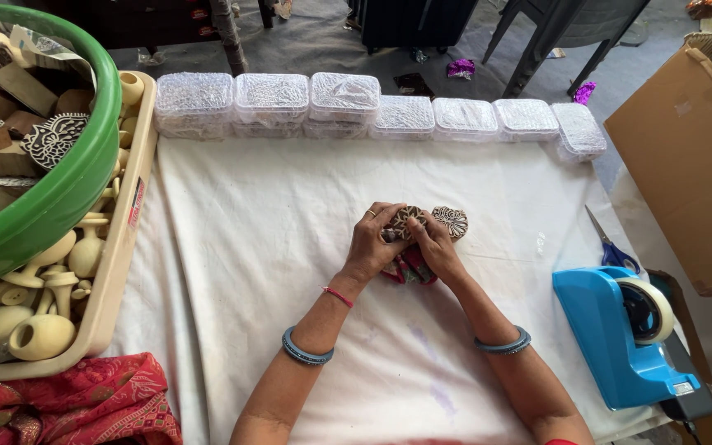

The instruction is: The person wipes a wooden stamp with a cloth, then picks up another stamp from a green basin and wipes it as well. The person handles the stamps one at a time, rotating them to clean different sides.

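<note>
left hand – fingers clamped on carved block | right hand – fingers clamped on red cloth beneath it

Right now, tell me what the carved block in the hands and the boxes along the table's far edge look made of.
Carved block: seemingly unvarnished wood, matte brown with a cut floral relief. Boxes: clear glossy plastic, their contents showing through. Both hands, left and right, grip the block.

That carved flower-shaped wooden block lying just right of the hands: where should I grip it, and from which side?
Grip the carved flower-shaped block by its scalloped outer rim, coming from above and the right. It lies flat, carved face up, on the white cloth; its left edge sits against the right hand.
</note>
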